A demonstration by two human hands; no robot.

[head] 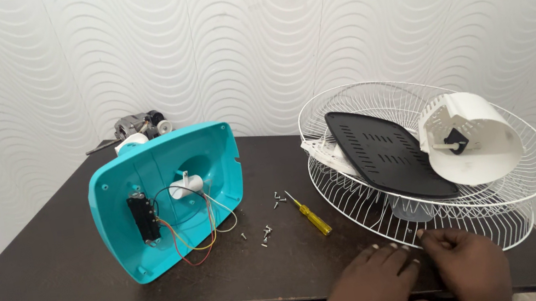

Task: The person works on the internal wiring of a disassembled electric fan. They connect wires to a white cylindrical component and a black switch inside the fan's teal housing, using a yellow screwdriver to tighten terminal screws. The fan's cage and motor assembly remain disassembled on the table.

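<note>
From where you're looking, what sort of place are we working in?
Probably a small home or shop repair bench. A dark wooden table stands against a white wavy-tiled wall; on it are an opened teal fan base with loose wires, white wire fan guards, scattered screws and a yellow screwdriver.

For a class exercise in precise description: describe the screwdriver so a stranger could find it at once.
On the dark table, look between the teal fan base and the white wire fan guards. The screwdriver lies there beside scattered screws, the only thing with a yellow handle.
</note>
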